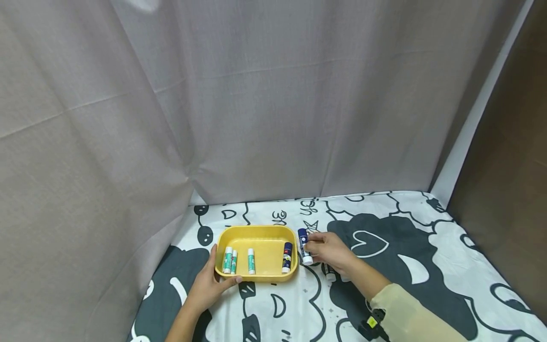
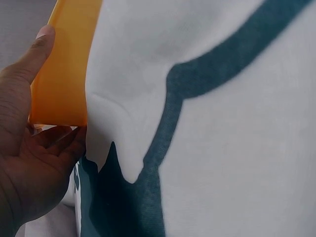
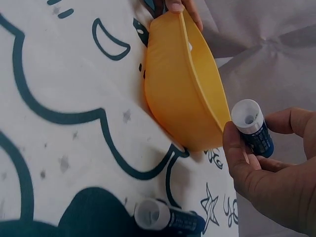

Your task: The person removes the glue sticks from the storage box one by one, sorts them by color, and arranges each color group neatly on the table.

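Observation:
My left hand [image 1: 211, 285] grips the left front corner of a yellow tray [image 1: 267, 279]. In the left wrist view its thumb lies along the tray's wall [image 2: 69, 74] and the fingers reach beneath. Just off the tray's right rim, my right hand [image 1: 331, 251] pinches a dark blue glue stick [image 1: 303, 242] with a white end, between thumb and fingers. The right wrist view shows this glue stick [image 3: 254, 128] tilted, white end towards the camera. Inside the tray are green-and-white glue sticks [image 1: 228, 260] at the left, another green one [image 1: 251, 261] mid-tray, and a dark blue one [image 1: 287, 257] at the right.
Another dark blue glue stick [image 3: 170, 218] with a white end lies on the patterned cloth [image 1: 295, 313], partly hidden below my right wrist in the head view. A grey curtain [image 1: 273, 118] hangs behind, and a brown panel [image 1: 504, 190] stands at the right.

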{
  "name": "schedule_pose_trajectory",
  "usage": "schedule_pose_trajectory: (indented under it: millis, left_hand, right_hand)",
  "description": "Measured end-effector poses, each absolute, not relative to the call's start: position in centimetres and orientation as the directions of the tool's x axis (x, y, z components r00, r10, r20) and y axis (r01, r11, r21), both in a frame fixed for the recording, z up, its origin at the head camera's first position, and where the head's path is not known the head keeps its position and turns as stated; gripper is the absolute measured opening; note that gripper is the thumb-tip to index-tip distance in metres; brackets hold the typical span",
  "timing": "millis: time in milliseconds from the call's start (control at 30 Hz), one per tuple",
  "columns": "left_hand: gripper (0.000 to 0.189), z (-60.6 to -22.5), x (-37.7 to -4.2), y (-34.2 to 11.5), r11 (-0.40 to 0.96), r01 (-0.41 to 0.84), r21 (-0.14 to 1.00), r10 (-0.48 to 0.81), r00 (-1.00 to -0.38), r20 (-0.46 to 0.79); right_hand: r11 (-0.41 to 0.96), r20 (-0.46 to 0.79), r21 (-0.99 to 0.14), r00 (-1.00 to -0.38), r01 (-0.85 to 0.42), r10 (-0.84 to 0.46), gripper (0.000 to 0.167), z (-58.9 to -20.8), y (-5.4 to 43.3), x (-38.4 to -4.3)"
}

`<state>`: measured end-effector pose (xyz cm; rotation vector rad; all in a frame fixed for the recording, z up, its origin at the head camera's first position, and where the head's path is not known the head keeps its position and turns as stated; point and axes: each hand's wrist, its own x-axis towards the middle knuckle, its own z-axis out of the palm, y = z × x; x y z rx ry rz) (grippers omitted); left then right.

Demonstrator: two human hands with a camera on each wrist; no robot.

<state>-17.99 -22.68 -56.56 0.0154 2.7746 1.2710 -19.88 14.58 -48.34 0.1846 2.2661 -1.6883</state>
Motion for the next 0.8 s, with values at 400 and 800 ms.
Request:
schedule_pose_trajectory:
  millis: [400, 800]
  left_hand:
    - [0.141, -56.5, -17.8, -22.8, 0.652, -0.015, 0.758, 0.060, -0.996, -0.071]
    - [0.141, -56.3, -17.8, -22.8, 0.655, -0.027, 0.756, 0.056, -0.995, -0.084]
  right_hand:
    - [0.346, -0.310, -0.895, -0.950, 0.281, -0.030, 0.056, -49.0, 16.9, -19.1]
    - [0.370, -0.284, -0.895, -0.958, 0.249, -0.043, 0.058, -49.6, 20.4, -18.3]
